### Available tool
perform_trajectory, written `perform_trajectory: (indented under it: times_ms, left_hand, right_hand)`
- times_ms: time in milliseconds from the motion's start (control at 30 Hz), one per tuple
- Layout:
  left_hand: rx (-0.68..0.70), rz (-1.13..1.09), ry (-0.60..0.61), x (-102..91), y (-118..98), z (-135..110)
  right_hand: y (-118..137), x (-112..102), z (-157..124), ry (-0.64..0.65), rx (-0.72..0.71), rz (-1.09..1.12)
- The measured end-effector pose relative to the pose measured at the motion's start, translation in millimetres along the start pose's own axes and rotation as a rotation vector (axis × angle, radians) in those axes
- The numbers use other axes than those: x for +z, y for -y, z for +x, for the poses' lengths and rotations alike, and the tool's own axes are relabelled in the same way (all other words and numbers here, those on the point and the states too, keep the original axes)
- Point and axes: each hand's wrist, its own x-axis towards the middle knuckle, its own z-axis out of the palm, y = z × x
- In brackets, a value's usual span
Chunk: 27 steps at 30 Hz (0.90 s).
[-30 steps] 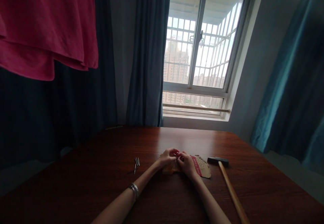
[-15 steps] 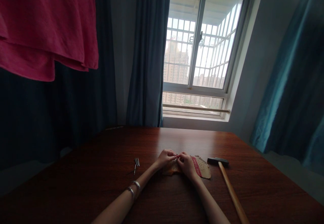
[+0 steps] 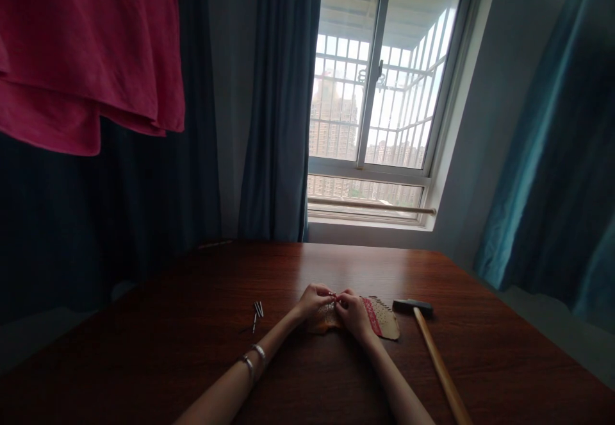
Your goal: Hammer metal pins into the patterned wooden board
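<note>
My left hand [image 3: 314, 299] and my right hand [image 3: 352, 313] meet fingertip to fingertip above the table. Both are closed in a pinch around something tiny and reddish between them, too small to make out. Beneath and beside them lies a flat tan piece [image 3: 388, 324] with a red patterned band [image 3: 373, 317], small holes and slits along its upper edge; my right hand covers its middle. To the right rests a hammer [image 3: 438, 364] with a dark head and wooden handle. Several thin metal tools [image 3: 258, 313] lie left of my left hand.
The brown wooden table [image 3: 216, 284] reaches to the wall under a barred window [image 3: 368, 124]. Blue curtains [image 3: 283, 104] hang on both sides. A pink cloth [image 3: 91, 59] hangs at the upper left, above table height.
My hands stay together over the tan piece, with only slight movement of the fingertips. The hammer and the metal tools lie as before; the view has shifted very slightly.
</note>
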Motion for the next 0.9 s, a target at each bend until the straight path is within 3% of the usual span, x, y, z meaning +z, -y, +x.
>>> perform_trajectory:
  times_ms: [333,533,633,700,900]
  left_hand:
    - [-0.031,0.021,-0.001,-0.6,5,3]
    - [-0.055,0.042,-0.011,1.1,3,2]
    - [-0.079,0.039,-0.017,1.9,-1,1]
    - [-0.072,0.050,-0.013,2.0,-2,1]
    - [-0.050,0.073,-0.021,2.3,-1,0]
  right_hand:
    - [3,-3,-1,0.013,0.024,-0.063]
    - [21,-46,-13,-0.040,0.077,-0.175]
    - [25,-77,-42,-0.140,0.147,-0.279]
    - [19,-96,-74,-0.234,0.213,-0.522]
    - [-26,-127,-174,-0.412,0.410,-1.048]
